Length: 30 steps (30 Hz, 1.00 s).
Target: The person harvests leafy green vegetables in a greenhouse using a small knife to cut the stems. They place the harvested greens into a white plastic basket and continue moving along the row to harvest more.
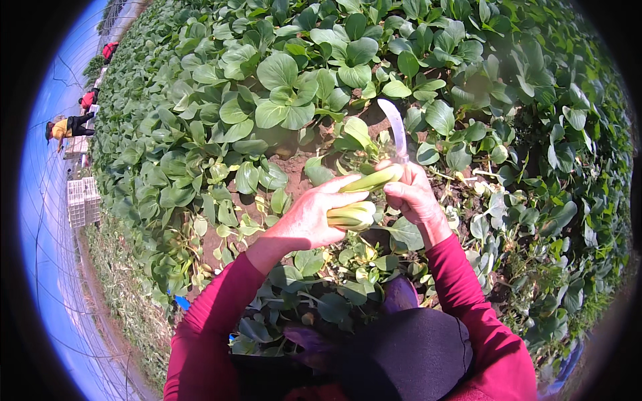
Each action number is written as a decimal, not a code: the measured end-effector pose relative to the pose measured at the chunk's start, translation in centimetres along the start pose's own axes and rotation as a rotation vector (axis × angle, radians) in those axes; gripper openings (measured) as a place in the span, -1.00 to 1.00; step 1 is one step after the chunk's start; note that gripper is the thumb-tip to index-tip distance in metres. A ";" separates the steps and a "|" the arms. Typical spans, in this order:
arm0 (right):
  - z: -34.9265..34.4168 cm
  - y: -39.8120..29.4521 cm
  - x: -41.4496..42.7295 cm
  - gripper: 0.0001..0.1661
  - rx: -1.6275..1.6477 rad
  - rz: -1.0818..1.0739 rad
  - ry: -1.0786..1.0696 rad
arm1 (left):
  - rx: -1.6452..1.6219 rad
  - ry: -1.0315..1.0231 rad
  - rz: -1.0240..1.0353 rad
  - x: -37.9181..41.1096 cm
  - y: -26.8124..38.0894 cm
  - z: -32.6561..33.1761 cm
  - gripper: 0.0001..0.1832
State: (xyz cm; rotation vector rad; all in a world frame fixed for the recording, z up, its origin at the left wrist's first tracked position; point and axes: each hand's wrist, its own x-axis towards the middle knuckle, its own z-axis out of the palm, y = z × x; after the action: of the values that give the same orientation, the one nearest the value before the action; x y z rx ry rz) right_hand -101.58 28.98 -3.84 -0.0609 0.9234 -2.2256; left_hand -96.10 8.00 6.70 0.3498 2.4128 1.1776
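Note:
My left hand (pixel 313 213) is closed around a bok choy head (pixel 351 215) and also steadies a second bok choy (pixel 376 179) between its fingers. The pale stem ends point right, towards my right hand. My right hand (pixel 414 193) grips a knife with a curved blade (pixel 394 123); the blade sticks up past the fist, and its handle is mostly hidden by the fingers. The right fingers are at the base of the upper bok choy. Leafy plants (pixel 286 95) grow in the soil beyond both hands.
Cut and yellowing leaves (pixel 481 188) lie on the ground at right. My boots (pixel 400 294) stand among low leaves. Far left are stacked white crates (pixel 84 201), a person in a yellow top (pixel 61 129) and people in red. Blue plastic (pixel 567 368) shows at lower right.

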 end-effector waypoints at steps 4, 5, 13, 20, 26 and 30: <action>2.2 -0.2 0.7 -0.60 -0.246 -0.046 0.190 | -0.183 0.269 -0.120 -1.5 0.8 -1.5 -0.32; 2.8 0.0 0.7 -0.60 -0.193 -0.063 0.106 | 0.136 0.325 -0.001 -1.4 0.7 -1.8 -0.21; 0.5 1.2 6.3 -0.67 -0.223 -0.038 0.338 | 0.631 0.170 -0.154 5.5 -4.8 -3.6 -0.65; -4.3 2.9 13.9 -0.59 -0.966 -0.023 0.438 | 1.499 -0.208 0.155 14.9 -12.2 -4.6 -0.78; -2.9 5.7 17.8 -0.57 -1.304 -0.036 0.292 | 1.610 -0.282 -0.152 15.6 -16.0 -8.8 -0.81; -2.9 7.4 19.4 -0.55 -1.352 0.014 0.340 | 1.611 -0.254 -0.136 13.9 -17.8 -9.9 -0.85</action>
State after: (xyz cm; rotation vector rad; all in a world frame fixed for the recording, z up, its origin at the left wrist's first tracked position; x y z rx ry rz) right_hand -112.41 14.73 -14.87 -0.2870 2.4128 -1.2231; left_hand -113.71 -4.00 -5.70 0.6676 2.4946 -1.0241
